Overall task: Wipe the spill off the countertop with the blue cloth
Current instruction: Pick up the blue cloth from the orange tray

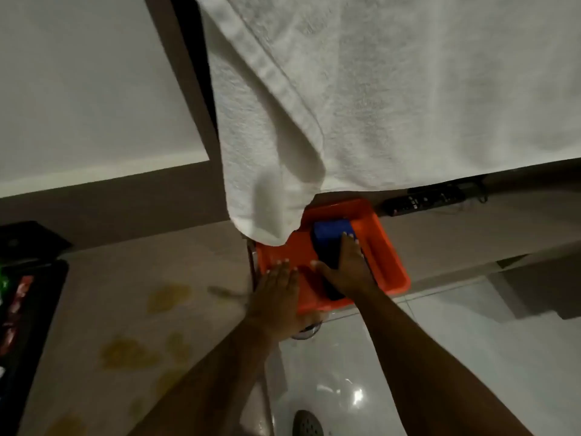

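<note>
A folded blue cloth lies in an orange tray at the back of the countertop. My right hand lies over the cloth, fingers curled around its near end. My left hand rests flat, fingers spread, on the tray's left front part. Yellowish spill patches mark the beige countertop to the left of the tray, with more nearer to me.
A large white towel hangs down from above, its corner overlapping the tray's back left. A black tray with colourful packets stands at the left edge. A white sink with a drain lies below the tray. A black remote rests behind.
</note>
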